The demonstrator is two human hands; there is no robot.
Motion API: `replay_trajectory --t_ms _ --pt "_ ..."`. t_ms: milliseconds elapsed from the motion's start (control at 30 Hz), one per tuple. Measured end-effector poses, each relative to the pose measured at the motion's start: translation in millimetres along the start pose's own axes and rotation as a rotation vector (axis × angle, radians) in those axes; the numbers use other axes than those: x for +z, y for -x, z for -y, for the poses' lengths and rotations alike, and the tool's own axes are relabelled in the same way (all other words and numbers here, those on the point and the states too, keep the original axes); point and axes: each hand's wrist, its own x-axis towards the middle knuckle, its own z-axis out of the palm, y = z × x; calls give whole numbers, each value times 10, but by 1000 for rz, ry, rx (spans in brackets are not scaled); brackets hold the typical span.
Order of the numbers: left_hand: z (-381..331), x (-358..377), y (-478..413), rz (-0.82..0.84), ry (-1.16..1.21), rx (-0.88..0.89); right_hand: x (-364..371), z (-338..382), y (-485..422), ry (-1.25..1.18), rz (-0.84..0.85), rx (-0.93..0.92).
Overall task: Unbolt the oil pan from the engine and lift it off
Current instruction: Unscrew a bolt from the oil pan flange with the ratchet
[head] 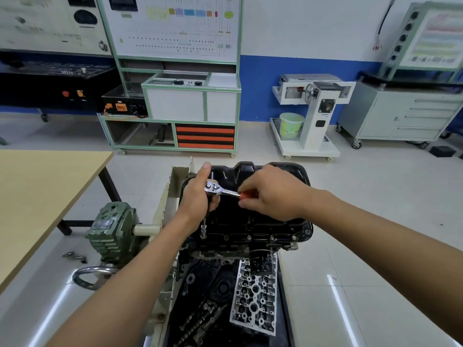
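The left hand (197, 200), thumb raised, gripped the ratchet wrench (213, 188) below its head, the socket (203, 231) on a flange bolt. The right hand (274, 194) pinched its red handle. The black oil pan (253, 222) sat bolted atop the engine (220, 250). The lettering on the training board (175, 28) was too blurred to read.

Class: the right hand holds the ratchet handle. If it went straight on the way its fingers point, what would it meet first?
The right hand points left along the ratchet handle, so it would probably meet the ratchet head first, then the left hand gripping the extension beneath it.
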Motion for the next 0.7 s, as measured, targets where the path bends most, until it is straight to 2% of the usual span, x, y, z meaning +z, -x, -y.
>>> replay_trajectory --t_ms 100,200,333,433,533,633,700 --pt "-28 100 31 -89 5 29 85 209 127 -92 1 67" --pt "-11 163 52 -159 30 47 159 349 158 -56 -49 88" --pt "19 126 41 -118 -6 82 85 274 122 -62 -17 108" --pt "-4 -30 19 105 -115 76 22 145 29 105 -2 76" --pt "-30 -124 7 382 -197 68 18 30 -160 280 -77 21" --pt "-31 -78 3 569 -212 14 72 18 -358 234 -94 -132" --pt "-24 -67 9 599 -161 -16 128 35 -472 153 -101 -225"
